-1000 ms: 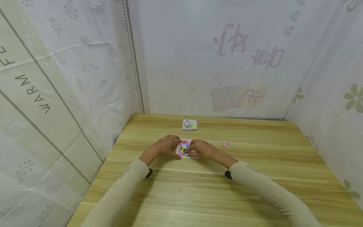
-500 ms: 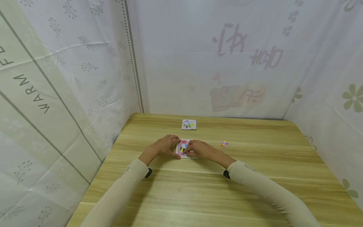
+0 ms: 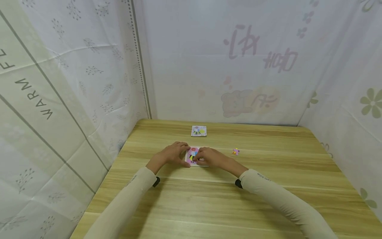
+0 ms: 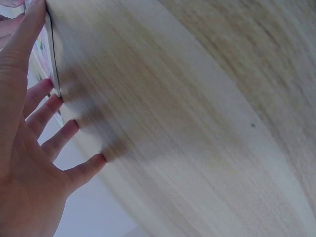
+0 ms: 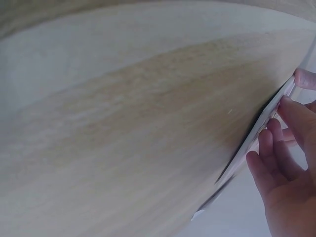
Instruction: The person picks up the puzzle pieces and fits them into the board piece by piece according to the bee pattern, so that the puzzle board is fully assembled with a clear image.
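A small jigsaw puzzle (image 3: 191, 154) with a bee picture, on a pink ground within a white border, lies flat near the middle of the table. My left hand (image 3: 174, 153) steadies its left side, thumb on the near corner and fingertips along the far corner. In the left wrist view the fingers are spread and mostly straight. Over the puzzle's right half, my right hand (image 3: 212, 156) pinches a puzzle piece down at the picture's lower middle; the fingers hide most of that piece. To the right lies a loose pink and yellow puzzle piece (image 3: 235, 151).
A square card (image 3: 198, 131) with a similar, paler bee picture lies beyond the puzzle. The wooden table (image 3: 191, 205) ends at a back edge against a printed curtain (image 3: 185, 59). More curtain hangs at both sides.
My right fingertips have shifted slightly at the puzzle, and the pinched piece now sits closer to the picture. The left hand stays put. The loose piece and the card have not moved.
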{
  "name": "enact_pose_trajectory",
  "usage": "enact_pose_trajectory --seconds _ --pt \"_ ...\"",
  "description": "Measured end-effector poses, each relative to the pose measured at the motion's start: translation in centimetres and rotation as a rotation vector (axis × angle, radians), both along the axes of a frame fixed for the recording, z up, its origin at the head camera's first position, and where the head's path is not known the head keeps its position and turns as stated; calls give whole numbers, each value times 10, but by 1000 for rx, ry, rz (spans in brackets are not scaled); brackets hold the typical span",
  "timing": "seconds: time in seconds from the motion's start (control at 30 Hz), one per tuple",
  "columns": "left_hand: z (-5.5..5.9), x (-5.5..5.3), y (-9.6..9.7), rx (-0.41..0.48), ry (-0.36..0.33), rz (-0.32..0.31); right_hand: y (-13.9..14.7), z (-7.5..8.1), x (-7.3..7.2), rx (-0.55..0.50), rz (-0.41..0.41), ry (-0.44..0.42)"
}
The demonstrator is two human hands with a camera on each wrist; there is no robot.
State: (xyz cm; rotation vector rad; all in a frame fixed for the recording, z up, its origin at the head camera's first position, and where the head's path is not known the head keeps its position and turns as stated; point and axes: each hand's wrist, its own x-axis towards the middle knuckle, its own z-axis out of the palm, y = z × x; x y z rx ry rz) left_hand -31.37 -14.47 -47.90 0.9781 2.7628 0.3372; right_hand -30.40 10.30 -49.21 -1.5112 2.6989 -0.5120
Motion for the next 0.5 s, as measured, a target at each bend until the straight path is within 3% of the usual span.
enact_pose_trajectory --seconds 0.23,0.5 --pt "1 1 0 1 -15 4 7 -1 -2 -19 -9 -10" --pt "3 2 1 -7 -19 17 32 2 -8 7 -106 -22"
